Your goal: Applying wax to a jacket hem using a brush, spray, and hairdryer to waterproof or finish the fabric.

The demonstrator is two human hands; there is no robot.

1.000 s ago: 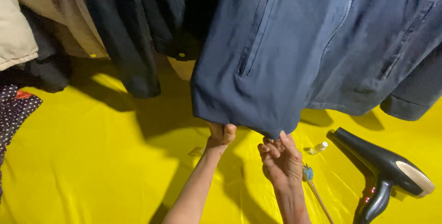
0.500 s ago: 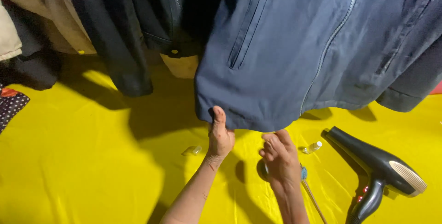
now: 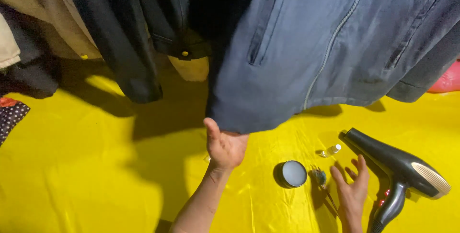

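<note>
left hand [image 3: 225, 146]: gripping hem of hanging blue zip-front jacket [image 3: 326, 46] | right hand [image 3: 353, 191]: spread wide, empty, beside small brush [image 3: 320, 178] and black hair dryer [image 3: 397, 168] | round grey tin [image 3: 293, 173] between hands

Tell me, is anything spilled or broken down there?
Nothing looks spilled or broken. The left hand grips the hem of the blue jacket. The right hand hovers open beside a small brush, between a round tin and a hair dryer lying on the yellow sheet.
</note>
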